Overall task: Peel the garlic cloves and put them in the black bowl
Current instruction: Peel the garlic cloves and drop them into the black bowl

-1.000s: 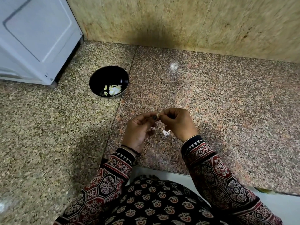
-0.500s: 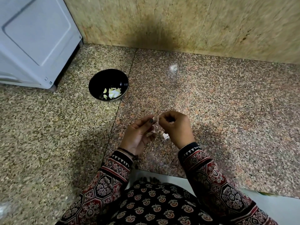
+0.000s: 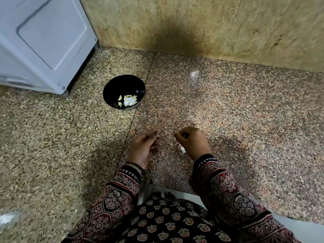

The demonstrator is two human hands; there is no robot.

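While the right hand (image 3: 192, 143) clasps a garlic clove (image 3: 182, 149) (left hand (image 3: 144, 149): cannot tell), a slack grip could drop it before the black bowl (image 3: 119, 85) at ten o'clock.

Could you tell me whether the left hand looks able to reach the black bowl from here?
Probably yes: only bare counter lies between the left hand and the black bowl, ahead and slightly to its left.

Black bowl (image 3: 121, 85), pale cloves (image 3: 130, 100), speckled granite counter (image 3: 236, 120), red-and-black patterned sleeves (image 3: 233, 195).
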